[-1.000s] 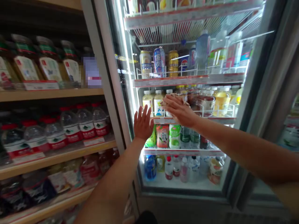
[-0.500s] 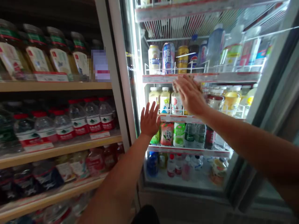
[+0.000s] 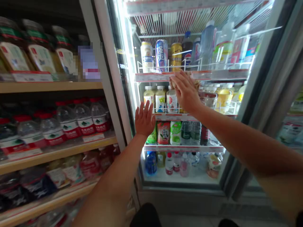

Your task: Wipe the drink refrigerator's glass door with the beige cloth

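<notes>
A crumpled light-brown cloth [image 3: 196,84] is under my right hand [image 3: 187,91], whose fingers lie over it at the glass door [image 3: 146,175] of a lit drinks fridge. Most of the cloth is hidden behind the fingers. Lower and to the left, my left hand [image 3: 145,119] is open with fingers spread, appearing to rest flat on the same glass and holding nothing. Behind the door, cans [image 3: 161,55] stand on an upper rack. Juice bottles [image 3: 160,99] fill the rack below, partly covered by my right hand.
At the left, wooden shelves [image 3: 71,85] carry rows of bottles, including red-capped water bottles [image 3: 68,121]. The fridge's metal frame [image 3: 106,72] divides them from the door. Another fridge door [image 3: 290,126] stands at the right edge. A dark knee [image 3: 146,216] shows at the bottom.
The view has shifted slightly, so the fridge and shelves sit further left in the picture. My right hand stays on the cloth near the same rack edge; my left hand stays spread.
</notes>
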The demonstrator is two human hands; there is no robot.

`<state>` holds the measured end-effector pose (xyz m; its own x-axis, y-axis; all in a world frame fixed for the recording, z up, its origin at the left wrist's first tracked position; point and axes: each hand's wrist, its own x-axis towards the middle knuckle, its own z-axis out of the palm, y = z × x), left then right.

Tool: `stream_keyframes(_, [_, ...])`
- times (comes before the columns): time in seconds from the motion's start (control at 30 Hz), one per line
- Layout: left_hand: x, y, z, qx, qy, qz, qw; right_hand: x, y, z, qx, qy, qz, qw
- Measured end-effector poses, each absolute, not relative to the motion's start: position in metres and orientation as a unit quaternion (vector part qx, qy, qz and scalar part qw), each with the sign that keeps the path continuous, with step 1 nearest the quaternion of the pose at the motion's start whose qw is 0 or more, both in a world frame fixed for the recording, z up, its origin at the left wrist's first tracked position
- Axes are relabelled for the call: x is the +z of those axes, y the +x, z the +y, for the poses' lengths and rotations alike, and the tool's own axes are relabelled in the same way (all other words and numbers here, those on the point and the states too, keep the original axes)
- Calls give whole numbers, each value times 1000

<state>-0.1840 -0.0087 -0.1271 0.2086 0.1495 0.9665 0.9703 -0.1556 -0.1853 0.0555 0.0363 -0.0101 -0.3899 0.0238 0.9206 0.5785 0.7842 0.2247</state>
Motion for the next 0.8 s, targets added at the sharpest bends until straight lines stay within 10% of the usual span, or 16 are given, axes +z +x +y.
stream_keyframes(0.17, [-128, -184, -8, -444, -620, -450, 465, -29, 65, 32, -296, -133, -857, 400])
stream_keyframes(0.33, [-128, -183, -8, -444, -617, -446, 472, -22, 80, 40, -284, -209, -765, 539])
stream_keyframes(0.57, [-128, -184, -7, -446, -623, -451, 458, -45, 91, 39, -298, -141, -847, 417])
stream_keyframes(0.8, [-128, -184, -7, -443, -629, -449, 455, -46, 89, 44, -290, -204, -757, 549])
